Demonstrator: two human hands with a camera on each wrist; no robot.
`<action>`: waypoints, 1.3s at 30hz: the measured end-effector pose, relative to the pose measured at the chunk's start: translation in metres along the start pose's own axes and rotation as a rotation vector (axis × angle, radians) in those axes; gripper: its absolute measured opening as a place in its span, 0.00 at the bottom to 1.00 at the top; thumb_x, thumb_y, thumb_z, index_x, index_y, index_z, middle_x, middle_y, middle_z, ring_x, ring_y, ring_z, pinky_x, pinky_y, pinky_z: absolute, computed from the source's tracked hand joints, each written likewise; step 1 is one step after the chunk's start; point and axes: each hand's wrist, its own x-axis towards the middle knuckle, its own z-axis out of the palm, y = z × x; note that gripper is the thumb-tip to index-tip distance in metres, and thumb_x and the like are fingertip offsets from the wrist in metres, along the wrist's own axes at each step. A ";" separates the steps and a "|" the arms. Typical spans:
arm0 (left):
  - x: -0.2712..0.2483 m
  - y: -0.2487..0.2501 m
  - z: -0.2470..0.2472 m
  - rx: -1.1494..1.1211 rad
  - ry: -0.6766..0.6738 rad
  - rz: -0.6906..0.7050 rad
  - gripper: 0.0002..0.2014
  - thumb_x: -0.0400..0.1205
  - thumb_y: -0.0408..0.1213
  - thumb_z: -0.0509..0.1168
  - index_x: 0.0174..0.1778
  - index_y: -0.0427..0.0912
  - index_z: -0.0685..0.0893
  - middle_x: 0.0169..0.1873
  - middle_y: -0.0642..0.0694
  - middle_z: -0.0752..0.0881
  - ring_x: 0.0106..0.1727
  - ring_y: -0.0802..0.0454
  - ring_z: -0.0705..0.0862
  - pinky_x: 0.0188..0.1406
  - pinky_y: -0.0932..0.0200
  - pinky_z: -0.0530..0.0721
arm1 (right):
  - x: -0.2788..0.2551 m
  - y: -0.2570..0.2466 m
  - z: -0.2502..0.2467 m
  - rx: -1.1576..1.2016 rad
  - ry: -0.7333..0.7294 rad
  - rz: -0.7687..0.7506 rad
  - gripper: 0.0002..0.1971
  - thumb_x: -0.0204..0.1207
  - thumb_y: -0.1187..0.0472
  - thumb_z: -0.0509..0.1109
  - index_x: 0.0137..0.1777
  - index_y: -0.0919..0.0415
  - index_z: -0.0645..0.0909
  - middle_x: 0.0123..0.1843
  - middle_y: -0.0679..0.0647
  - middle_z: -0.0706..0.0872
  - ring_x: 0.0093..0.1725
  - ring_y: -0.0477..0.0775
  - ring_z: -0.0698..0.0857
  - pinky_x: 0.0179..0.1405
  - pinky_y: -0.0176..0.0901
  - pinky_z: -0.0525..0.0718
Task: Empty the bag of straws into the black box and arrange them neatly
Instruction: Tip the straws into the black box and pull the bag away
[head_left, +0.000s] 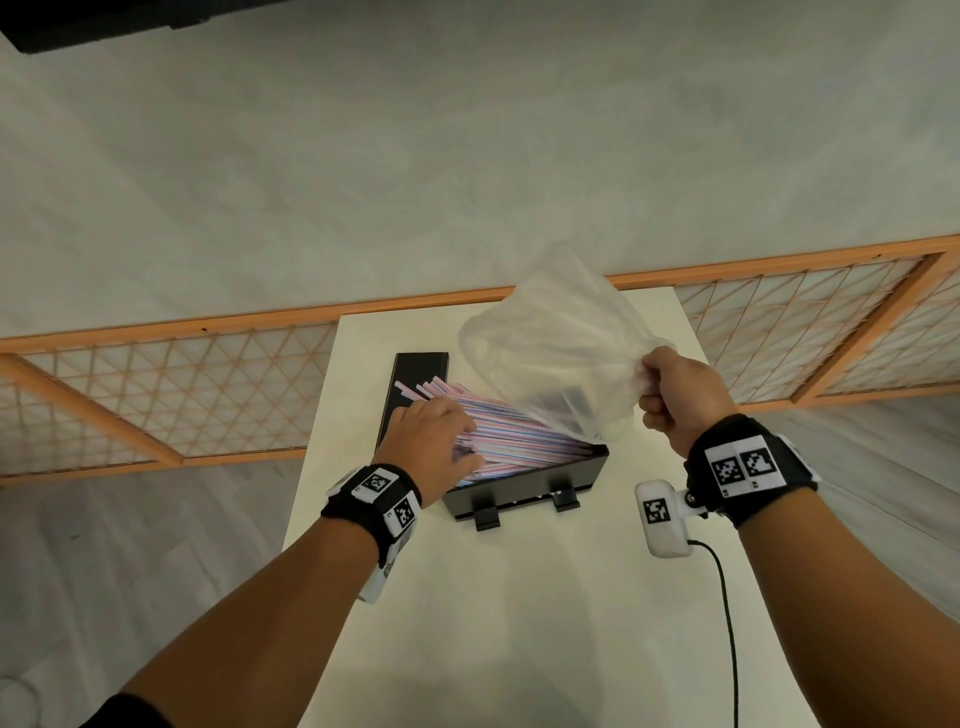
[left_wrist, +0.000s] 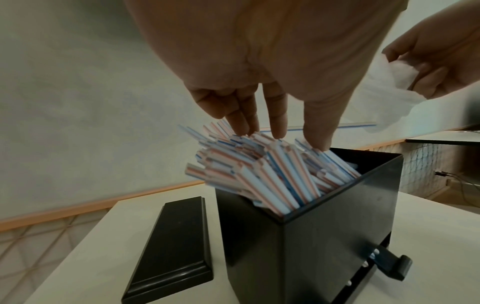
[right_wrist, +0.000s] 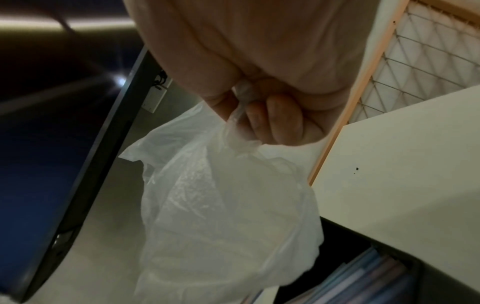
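A black box (head_left: 524, 480) (left_wrist: 337, 236) stands on the white table, filled with striped pink, blue and white straws (head_left: 519, 436) (left_wrist: 267, 170) that lie slanted and stick out past its left end. My left hand (head_left: 434, 441) (left_wrist: 259, 115) rests on the straws' left ends with straight fingers. My right hand (head_left: 675, 400) (right_wrist: 262, 117) grips a bunched corner of the clear plastic bag (head_left: 550, 353) (right_wrist: 228, 205), held up over the box's right end; it looks empty. A single straw (left_wrist: 345, 125) shows behind the bag in the left wrist view.
The box's black lid (head_left: 413, 395) (left_wrist: 171, 248) lies flat to the left of the box. Two black levers (head_left: 519, 506) stick out of the box's front. A wooden lattice screen (head_left: 156, 389) runs behind the table (head_left: 519, 623). A black cable (head_left: 727, 623) trails from my right wrist.
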 end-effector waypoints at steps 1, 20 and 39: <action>0.000 0.001 0.001 0.001 0.008 0.003 0.21 0.79 0.60 0.69 0.66 0.57 0.84 0.69 0.57 0.79 0.69 0.51 0.75 0.69 0.50 0.67 | 0.000 -0.001 0.000 0.019 0.005 0.006 0.10 0.77 0.60 0.62 0.34 0.57 0.72 0.27 0.51 0.71 0.23 0.49 0.65 0.25 0.43 0.57; 0.033 0.054 0.023 0.321 -0.110 0.220 0.20 0.85 0.40 0.62 0.72 0.60 0.82 0.74 0.50 0.81 0.79 0.40 0.72 0.85 0.29 0.51 | -0.020 -0.003 0.005 -0.015 -0.140 -0.027 0.09 0.76 0.59 0.63 0.34 0.56 0.72 0.29 0.53 0.70 0.26 0.51 0.64 0.26 0.46 0.60; -0.088 0.054 -0.055 -1.502 0.035 -0.182 0.38 0.72 0.48 0.82 0.75 0.37 0.75 0.64 0.39 0.88 0.65 0.44 0.87 0.57 0.55 0.86 | -0.080 0.048 0.025 -0.052 -0.512 0.167 0.06 0.82 0.61 0.66 0.44 0.62 0.77 0.30 0.55 0.70 0.23 0.50 0.62 0.24 0.40 0.56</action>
